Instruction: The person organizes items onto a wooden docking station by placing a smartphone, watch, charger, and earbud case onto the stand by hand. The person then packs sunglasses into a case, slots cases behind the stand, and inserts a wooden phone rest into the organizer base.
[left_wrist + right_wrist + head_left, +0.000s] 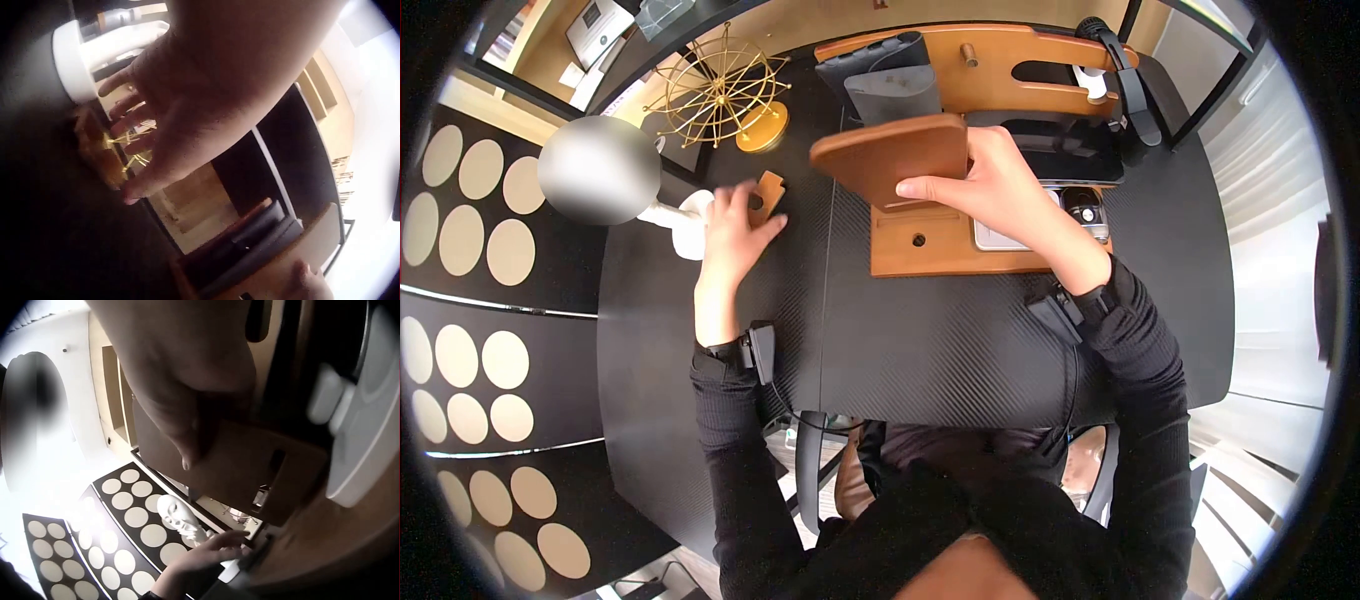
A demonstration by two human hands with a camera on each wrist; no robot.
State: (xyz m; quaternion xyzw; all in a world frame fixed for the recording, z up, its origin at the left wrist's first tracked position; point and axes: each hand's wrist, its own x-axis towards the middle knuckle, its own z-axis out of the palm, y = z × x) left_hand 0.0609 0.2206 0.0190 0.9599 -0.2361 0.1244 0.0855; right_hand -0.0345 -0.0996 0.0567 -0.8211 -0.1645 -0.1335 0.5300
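Note:
My right hand (1000, 185) pinches a brown wooden panel (895, 160), thumb on its near face, tilted above the wooden desk organizer (900, 262). In the right wrist view the panel (231, 465) shows a slot near one end. On the left, my left hand (735, 235) hovers with spread fingers beside a small wooden piece (770, 195) with a notch. The left wrist view shows that hand (169, 119) with fingers apart, near the wooden piece (97, 150); whether it touches the piece I cannot tell.
A white head-shaped figure (690, 225) stands left of my left hand. Behind are a gold wheel ornament (720, 95) and dark wallets or cases (895, 90). The organizer holds a black phone (1060, 145), a watch (1086, 212) and headphones (1135, 95).

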